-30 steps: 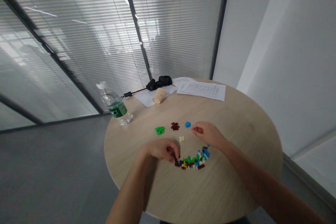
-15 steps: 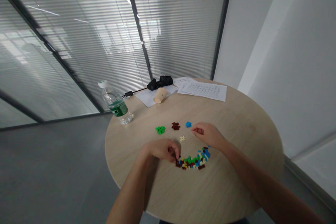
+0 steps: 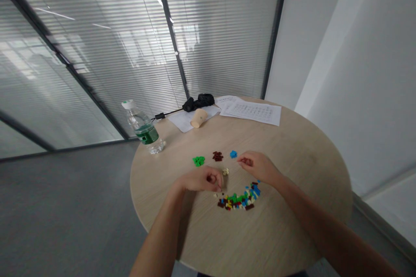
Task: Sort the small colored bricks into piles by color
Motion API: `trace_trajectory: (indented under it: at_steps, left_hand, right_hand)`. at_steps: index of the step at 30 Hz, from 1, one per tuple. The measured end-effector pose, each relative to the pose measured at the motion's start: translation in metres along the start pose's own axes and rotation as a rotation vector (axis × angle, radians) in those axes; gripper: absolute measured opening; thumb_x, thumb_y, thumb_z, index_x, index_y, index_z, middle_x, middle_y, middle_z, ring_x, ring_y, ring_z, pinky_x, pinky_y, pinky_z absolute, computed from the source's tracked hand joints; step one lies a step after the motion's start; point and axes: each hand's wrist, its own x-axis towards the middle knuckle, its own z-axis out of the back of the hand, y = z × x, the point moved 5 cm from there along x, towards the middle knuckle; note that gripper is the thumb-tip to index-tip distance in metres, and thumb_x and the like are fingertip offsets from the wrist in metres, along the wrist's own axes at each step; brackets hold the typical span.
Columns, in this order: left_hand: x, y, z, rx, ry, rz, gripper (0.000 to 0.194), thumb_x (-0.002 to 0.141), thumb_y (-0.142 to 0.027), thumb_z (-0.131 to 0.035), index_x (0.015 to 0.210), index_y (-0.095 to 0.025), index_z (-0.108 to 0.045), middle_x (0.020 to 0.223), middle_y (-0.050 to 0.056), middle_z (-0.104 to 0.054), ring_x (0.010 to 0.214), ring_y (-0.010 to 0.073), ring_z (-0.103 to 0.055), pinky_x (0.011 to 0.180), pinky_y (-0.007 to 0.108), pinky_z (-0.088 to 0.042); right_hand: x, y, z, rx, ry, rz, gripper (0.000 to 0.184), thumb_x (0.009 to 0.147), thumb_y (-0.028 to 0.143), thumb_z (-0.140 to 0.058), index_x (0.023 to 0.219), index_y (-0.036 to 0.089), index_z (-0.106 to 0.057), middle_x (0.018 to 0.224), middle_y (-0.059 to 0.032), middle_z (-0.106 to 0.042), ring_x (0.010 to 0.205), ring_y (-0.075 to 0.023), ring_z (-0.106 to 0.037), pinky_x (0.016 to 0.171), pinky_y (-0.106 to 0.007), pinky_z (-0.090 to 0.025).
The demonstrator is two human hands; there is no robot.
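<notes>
Across the pale wood-grain round table (image 3: 276, 233), a fair share of the tiny plastic bricks already sit in separate single-colour heaps on the far side: a bright green heap (image 3: 198, 161), a dark red heap (image 3: 217, 156), a blue heap (image 3: 233, 154) and, a little nearer, a small cream heap (image 3: 225, 172). Plenty remain jumbled in a curved band of mixed bricks (image 3: 238, 199), green, blue, yellow, cream and dark red, on the near side. The person's left hand (image 3: 208, 179) sits just beyond the band's left end, its fingers (image 3: 219, 184) drawn into a narrow pinch pointing down; whether a brick is caught there, I can't tell from here. The right hand (image 3: 256, 165) hovers to the right, loosely curled, close to the blue heap and the cream heap, holding nothing I can make out. Farther left stands a clear water bottle with a green label (image 3: 142, 129)
</notes>
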Motion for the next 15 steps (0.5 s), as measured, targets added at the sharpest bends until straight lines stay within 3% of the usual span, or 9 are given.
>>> trace_trajectory:
  at_steps: [3, 5, 7, 10, 15]
  left_hand:
    - [-0.001, -0.006, 0.021, 0.107, -0.371, -0.048, 0.018, 0.076, -0.032, -0.061, 0.075, -0.014, -0.060, 0.056, -0.006, -0.042, 0.053, 0.0072, -0.036, 0.052, 0.020, -0.027]
    - [-0.002, -0.003, 0.034, 0.250, -0.644, -0.006, 0.017, 0.079, -0.032, -0.057, 0.079, -0.015, -0.061, 0.059, -0.005, -0.045, 0.056, 0.0090, -0.039, 0.054, 0.021, -0.030]
    - [-0.002, 0.002, 0.041, 0.454, -0.830, 0.075, 0.015, 0.080, -0.030, -0.056, 0.082, -0.017, -0.064, 0.065, -0.002, -0.051, 0.061, 0.0118, -0.045, 0.058, 0.023, -0.033]
    - [0.004, 0.008, 0.043, 0.660, -0.927, 0.079, 0.014, 0.083, -0.028, -0.056, 0.085, -0.018, -0.065, 0.074, 0.003, -0.057, 0.075, 0.0166, -0.052, 0.066, 0.027, -0.038]
    - [0.013, 0.009, 0.042, 0.775, -0.917, 0.017, 0.013, 0.085, -0.024, -0.055, 0.085, -0.018, -0.067, 0.083, 0.006, -0.062, 0.084, 0.0203, -0.054, 0.074, 0.030, -0.041]
  right_hand:
    - [0.000, 0.001, 0.001, -0.001, -0.006, 0.005, 0.018, 0.084, 0.029, -0.055, 0.089, 0.019, -0.070, 0.083, -0.0042, -0.070, 0.068, -0.0140, -0.059, 0.063, -0.024, -0.043]
    - [-0.001, 0.003, 0.000, 0.004, 0.001, 0.016, 0.018, 0.084, 0.028, -0.054, 0.089, 0.020, -0.070, 0.082, -0.0039, -0.070, 0.067, -0.0137, -0.059, 0.063, -0.024, -0.042]
    - [-0.001, 0.005, -0.001, 0.007, 0.015, 0.034, 0.018, 0.084, 0.027, -0.054, 0.089, 0.020, -0.070, 0.081, -0.0035, -0.070, 0.066, -0.0133, -0.059, 0.062, -0.024, -0.042]
    - [-0.002, 0.010, -0.002, -0.008, 0.034, 0.060, 0.018, 0.084, 0.026, -0.053, 0.087, 0.020, -0.070, 0.079, -0.0030, -0.069, 0.065, -0.0129, -0.058, 0.061, -0.023, -0.041]
    - [-0.002, 0.018, 0.002, -0.004, 0.042, 0.073, 0.017, 0.083, 0.024, -0.054, 0.085, 0.018, -0.070, 0.078, -0.0035, -0.069, 0.065, -0.0129, -0.057, 0.061, -0.023, -0.041]
